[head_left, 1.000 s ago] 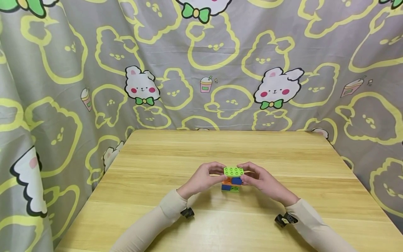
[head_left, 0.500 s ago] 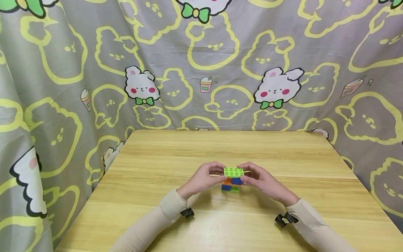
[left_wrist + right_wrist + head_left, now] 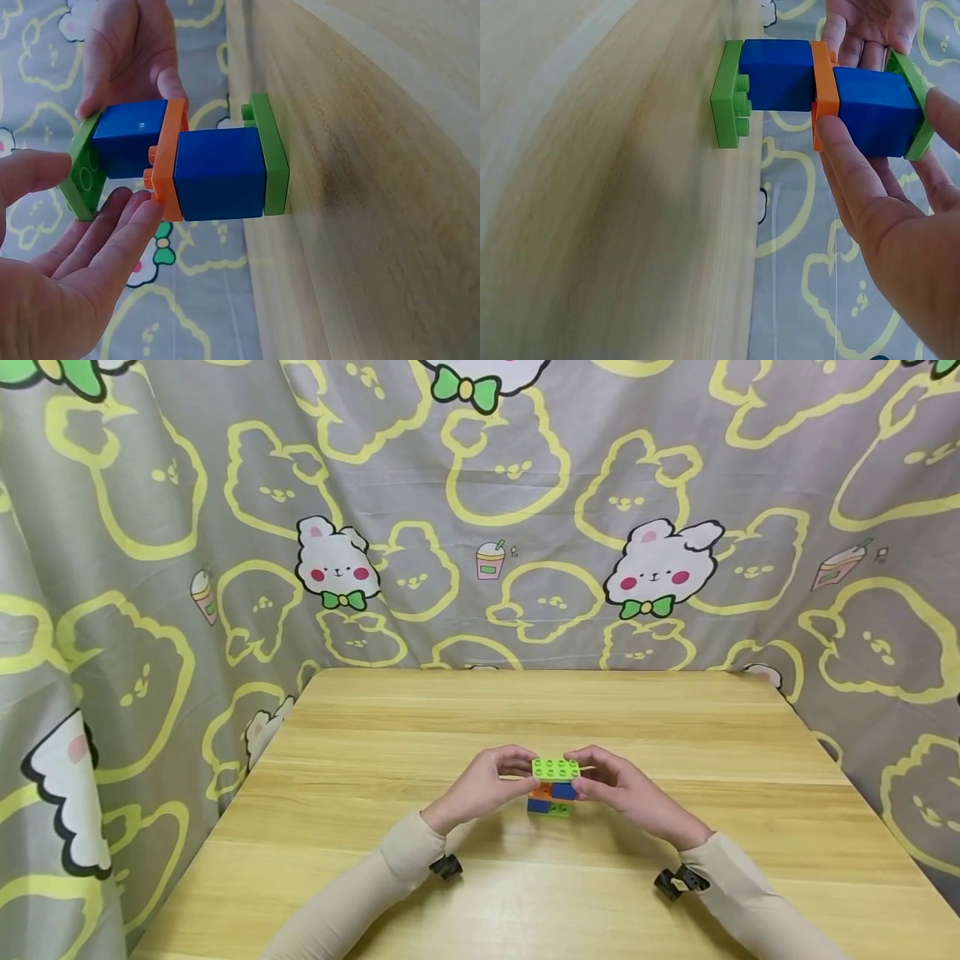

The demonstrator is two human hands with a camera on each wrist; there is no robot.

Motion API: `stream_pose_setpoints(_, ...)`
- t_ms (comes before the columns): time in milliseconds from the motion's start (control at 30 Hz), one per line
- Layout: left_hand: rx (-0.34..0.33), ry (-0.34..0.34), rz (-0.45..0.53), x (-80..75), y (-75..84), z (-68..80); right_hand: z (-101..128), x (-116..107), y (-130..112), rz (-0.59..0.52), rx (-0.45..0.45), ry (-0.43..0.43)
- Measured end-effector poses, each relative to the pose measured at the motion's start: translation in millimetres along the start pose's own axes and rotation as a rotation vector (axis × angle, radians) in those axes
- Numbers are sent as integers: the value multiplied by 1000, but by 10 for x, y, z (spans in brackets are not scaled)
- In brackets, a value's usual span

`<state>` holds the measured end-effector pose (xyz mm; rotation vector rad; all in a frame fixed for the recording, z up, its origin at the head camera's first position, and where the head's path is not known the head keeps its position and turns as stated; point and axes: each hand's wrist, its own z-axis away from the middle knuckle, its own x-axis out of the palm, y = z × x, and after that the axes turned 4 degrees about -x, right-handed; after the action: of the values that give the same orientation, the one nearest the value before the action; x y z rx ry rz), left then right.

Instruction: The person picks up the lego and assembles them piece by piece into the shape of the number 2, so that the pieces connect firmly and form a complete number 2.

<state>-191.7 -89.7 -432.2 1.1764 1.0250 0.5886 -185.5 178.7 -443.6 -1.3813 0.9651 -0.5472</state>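
Note:
A small stack of toy building blocks stands upright on the table. Its top is a lime-green studded plate (image 3: 556, 769), resting over a blue block (image 3: 133, 135). Below come an orange plate (image 3: 171, 161), a second blue block (image 3: 220, 174) set off to the left, and a green base plate (image 3: 726, 96). My left hand (image 3: 483, 783) holds the top plate at its left end between thumb and fingers, with fingertips reaching down near the orange plate. From the other side my right hand (image 3: 626, 792) grips the top plate's right end, one finger touching the orange plate.
The wooden table (image 3: 360, 777) extends around the stack to a patterned grey curtain (image 3: 420, 493) at the back and sides. A small black camera (image 3: 447, 867) is strapped at the left wrist, another black camera (image 3: 678, 882) at the right.

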Motion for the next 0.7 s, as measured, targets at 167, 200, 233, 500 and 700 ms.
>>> stream_pose_setpoints(167,6,6,5,-5,-9,-7,5,1,1,15,0,12)
stream_pose_setpoints(200,7,6,2,-6,-12,-12,5,1,1,19,2,17)
stream_pose_setpoints(233,8,6,-1,-8,-8,-13,5,2,-1,24,5,22)
stream_pose_setpoints(500,6,3,-20,-17,31,2,-4,11,-8,52,18,44)
stream_pose_setpoints(700,4,3,-29,-13,30,12,-3,14,-3,41,10,35)
